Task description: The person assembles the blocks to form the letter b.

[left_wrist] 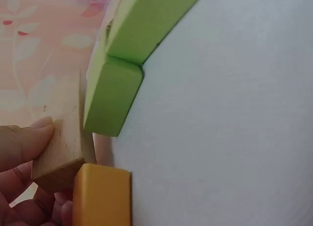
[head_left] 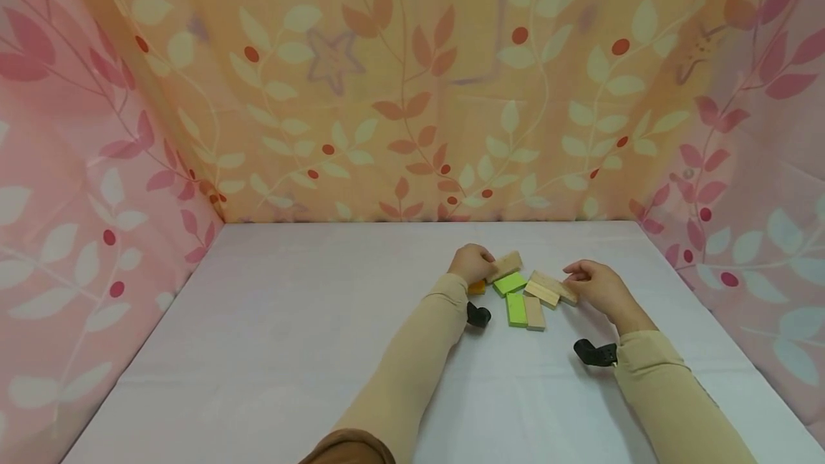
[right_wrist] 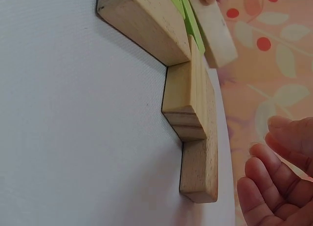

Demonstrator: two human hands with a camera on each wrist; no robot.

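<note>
My left hand point(head_left: 471, 263) pinches a plain wooden block point(left_wrist: 61, 133) between thumb and fingers, at the far left of a cluster of blocks. Right below that block in the left wrist view is an orange block point(left_wrist: 103, 196), partly hidden by the hand in the head view. A green block point(head_left: 510, 283) lies just nearer to me than the held one. My right hand point(head_left: 599, 288) hovers at the cluster's right end, fingers loosely bent with nothing between them. Close by it lie several plain wooden blocks point(head_left: 541, 295), touching one another in the right wrist view.
Nearer to me, a second green block point(head_left: 516, 310) and a plain block point(head_left: 534, 313) lie side by side. A white cloth point(head_left: 277, 321) covers the table. Patterned curtains point(head_left: 399, 92) stand behind and on both sides. Each wrist carries a black camera mount point(head_left: 596, 354).
</note>
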